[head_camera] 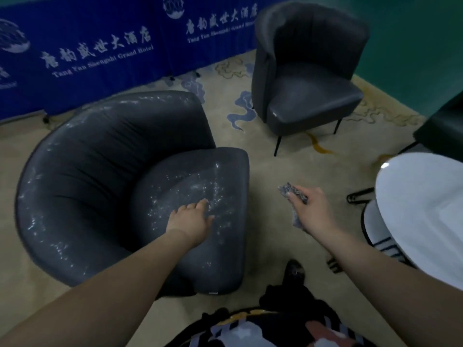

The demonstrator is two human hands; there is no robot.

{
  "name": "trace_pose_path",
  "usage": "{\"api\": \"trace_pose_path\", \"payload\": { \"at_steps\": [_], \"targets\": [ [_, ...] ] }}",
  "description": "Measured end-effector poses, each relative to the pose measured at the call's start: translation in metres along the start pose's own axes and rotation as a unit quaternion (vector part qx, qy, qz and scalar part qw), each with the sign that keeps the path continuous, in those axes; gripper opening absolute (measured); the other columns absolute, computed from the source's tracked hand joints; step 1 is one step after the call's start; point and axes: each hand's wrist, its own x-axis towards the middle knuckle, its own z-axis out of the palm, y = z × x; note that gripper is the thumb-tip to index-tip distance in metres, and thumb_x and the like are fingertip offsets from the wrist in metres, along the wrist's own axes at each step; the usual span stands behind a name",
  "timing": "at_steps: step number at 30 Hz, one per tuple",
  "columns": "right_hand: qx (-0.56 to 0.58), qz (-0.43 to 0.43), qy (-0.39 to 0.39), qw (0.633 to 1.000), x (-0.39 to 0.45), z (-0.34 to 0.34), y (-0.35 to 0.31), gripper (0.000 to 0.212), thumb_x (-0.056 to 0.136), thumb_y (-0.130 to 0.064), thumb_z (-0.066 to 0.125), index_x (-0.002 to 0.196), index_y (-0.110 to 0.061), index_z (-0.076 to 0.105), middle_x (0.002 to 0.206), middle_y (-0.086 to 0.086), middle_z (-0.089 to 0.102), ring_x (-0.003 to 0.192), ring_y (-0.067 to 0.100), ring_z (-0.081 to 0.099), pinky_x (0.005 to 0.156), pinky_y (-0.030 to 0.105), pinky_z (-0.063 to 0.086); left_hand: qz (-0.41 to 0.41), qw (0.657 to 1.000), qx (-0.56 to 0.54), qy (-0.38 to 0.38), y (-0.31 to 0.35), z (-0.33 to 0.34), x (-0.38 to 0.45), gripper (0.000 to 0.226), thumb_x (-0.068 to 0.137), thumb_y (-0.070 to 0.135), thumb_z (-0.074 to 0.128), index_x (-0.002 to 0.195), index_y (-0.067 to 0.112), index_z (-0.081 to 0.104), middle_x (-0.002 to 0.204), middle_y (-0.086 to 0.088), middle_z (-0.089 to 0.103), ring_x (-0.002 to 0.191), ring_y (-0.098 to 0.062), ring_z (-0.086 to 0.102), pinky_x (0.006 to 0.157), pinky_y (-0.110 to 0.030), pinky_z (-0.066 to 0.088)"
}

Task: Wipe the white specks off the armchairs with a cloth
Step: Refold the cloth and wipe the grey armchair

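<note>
While the near armchair (120, 186) is thick with white specks (200, 196) on its seat and along its curved back, the cloth (293, 194) is well apart from it, out over the carpet (263, 151), pinched in the right hand (310, 209) between thumb and curled fingers. The left hand (190, 219) lies on the seat with its fingers straight and spread, holding nothing. From the head camera, the chief risk looks to be that bare palm: sliding it could smear the specks or push them into the seam between seat and back. A dry, bunched cloth might also just scatter them onto the carpet. The far armchair (308, 71) seems cleaner, though blur makes that uncertain. Most of the cloth is hidden in the hand, so its size and dampness cannot be told. The white table (426, 211) at right is cut off by the edge, and the banner (87, 51) lettering is soft.
</note>
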Motion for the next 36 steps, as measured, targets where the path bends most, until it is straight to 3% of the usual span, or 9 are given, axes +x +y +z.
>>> {"api": "trace_pose_path", "payload": {
  "at_steps": [5,10,15,22,28,32,36],
  "targets": [
    [-0.033,-0.069,-0.057,0.995,0.090,0.018,-0.004,0.031,0.090,-0.029,0.064,0.120,-0.020,0.067,0.102,0.013,0.057,0.083,0.017,0.054,0.070,0.015,0.031,-0.098,0.989,-0.095,-0.060,0.009,0.001,0.040,0.064,0.097,0.054,0.032,0.151,0.024,0.018,0.148,-0.008,0.039,0.133,-0.030,0.038,0.107,-0.045,0.034],
    [-0.023,-0.160,-0.128,0.979,0.184,0.025,-0.015,0.030,0.087,-0.028,0.067,0.116,-0.023,0.068,0.095,0.004,0.051,0.075,0.008,0.050,0.073,0.013,0.033,-0.210,0.967,-0.128,-0.066,0.029,0.003,0.068,0.065,0.096,0.058,0.031,0.151,0.024,0.020,0.148,-0.008,0.039,0.133,-0.030,0.039,0.105,-0.042,0.035],
    [-0.042,-0.227,-0.217,0.948,0.251,0.031,-0.031,0.031,0.088,-0.036,0.064,0.118,-0.028,0.067,0.095,0.003,0.052,0.080,0.012,0.058,0.082,0.023,0.045,-0.290,0.939,-0.185,-0.021,0.058,-0.010,0.085,0.065,0.096,0.057,0.034,0.151,0.027,0.018,0.149,-0.007,0.039,0.133,-0.029,0.039,0.104,-0.040,0.037],
    [-0.038,-0.278,-0.291,0.915,0.271,0.073,-0.061,0.032,0.088,-0.030,0.066,0.119,-0.020,0.067,0.101,0.005,0.051,0.089,0.018,0.057,0.083,0.018,0.036,-0.331,0.933,-0.143,0.001,0.065,-0.001,0.066,0.064,0.095,0.055,0.033,0.151,0.028,0.016,0.152,0.000,0.035,0.137,-0.027,0.033,0.110,-0.042,0.030],
    [-0.073,-0.334,-0.353,0.871,0.271,0.125,-0.096,0.033,0.088,-0.035,0.065,0.119,-0.025,0.066,0.099,0.002,0.051,0.086,0.013,0.055,0.081,0.020,0.036,-0.409,0.896,-0.173,-0.016,0.034,0.024,0.045,0.065,0.094,0.054,0.035,0.151,0.028,0.018,0.153,0.001,0.031,0.137,-0.026,0.030,0.112,-0.045,0.024],
    [-0.069,-0.339,-0.375,0.860,0.277,0.160,-0.122,0.034,0.088,-0.039,0.064,0.120,-0.028,0.065,0.099,-0.004,0.048,0.082,0.007,0.054,0.080,0.020,0.037,-0.438,0.882,-0.171,-0.021,0.006,0.035,0.044,0.064,0.095,0.054,0.035,0.151,0.028,0.018,0.157,0.000,0.024,0.141,-0.024,0.023,0.115,-0.047,0.020],
    [-0.067,-0.352,-0.395,0.846,0.277,0.188,-0.146,0.034,0.089,-0.041,0.061,0.121,-0.031,0.063,0.093,-0.014,0.042,0.080,-0.002,0.052,0.071,0.006,0.033,-0.452,0.875,-0.173,-0.009,-0.019,0.032,0.053,0.065,0.095,0.053,0.035,0.152,0.027,0.017,0.158,-0.001,0.019,0.143,-0.024,0.020,0.116,-0.047,0.018]
  ]
}}
